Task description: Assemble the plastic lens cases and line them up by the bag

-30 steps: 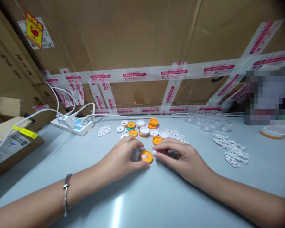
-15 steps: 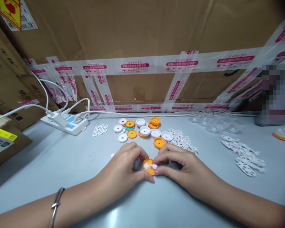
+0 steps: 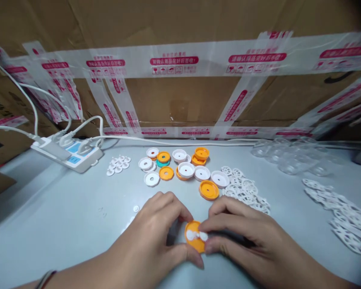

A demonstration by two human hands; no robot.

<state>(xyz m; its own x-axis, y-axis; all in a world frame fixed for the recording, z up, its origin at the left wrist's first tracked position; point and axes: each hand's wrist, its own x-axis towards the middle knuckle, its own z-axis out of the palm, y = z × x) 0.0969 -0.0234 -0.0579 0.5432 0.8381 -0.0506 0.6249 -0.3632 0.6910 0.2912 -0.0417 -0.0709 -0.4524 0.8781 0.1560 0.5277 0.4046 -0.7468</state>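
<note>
Between my hands is a round orange plastic disc [image 3: 195, 246] with a raised rim, tilted up off the table. Inside it sit small white gears [image 3: 190, 235] joined around a middle peg. My left hand [image 3: 159, 228] grips the disc's left side, index finger on the upper rim and thumb at the lower edge. My right hand [image 3: 243, 233] pinches a small white gear [image 3: 203, 236] at the disc's right side between thumb and index finger. Just beyond my right hand lies another orange round cup [image 3: 209, 190].
White round cups [image 3: 185, 170] and orange rings [image 3: 166, 173] cluster behind my hands. White gear-patterned pieces [image 3: 246, 188] pile at the right, near clear plastic domes [image 3: 289, 156]. Small white pegged discs [image 3: 118, 169] and a power strip [image 3: 84, 160] lie left. A taped cardboard box [image 3: 156, 100] stands behind.
The view has moved closer and tilted down, so hands and parts appear larger. Both hands keep their hold, with little visible change in the disc and gears.
</note>
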